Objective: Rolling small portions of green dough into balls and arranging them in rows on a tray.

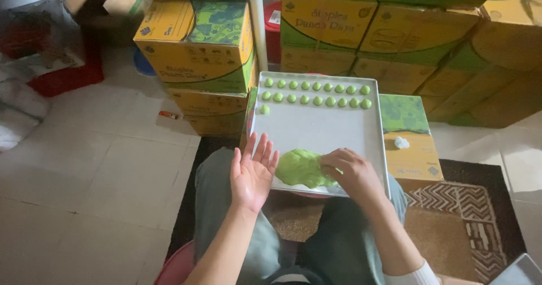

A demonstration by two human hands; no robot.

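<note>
Dough [302, 169], a green lump, is lying at the near edge of the tray [322, 128]. We are pinching it with our right hand [351, 172], fingers curled on it, and holding our left hand [252, 175] flat open, empty, beside it. Small green balls [316, 93] are sitting in rows at the far end.

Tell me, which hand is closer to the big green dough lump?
Right. The right hand touches the dough lump; the left hand is held open just beside it, palm up.

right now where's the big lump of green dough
In the head view the big lump of green dough lies on the near edge of the metal tray, between the open left hand and the right hand touching it.
</note>
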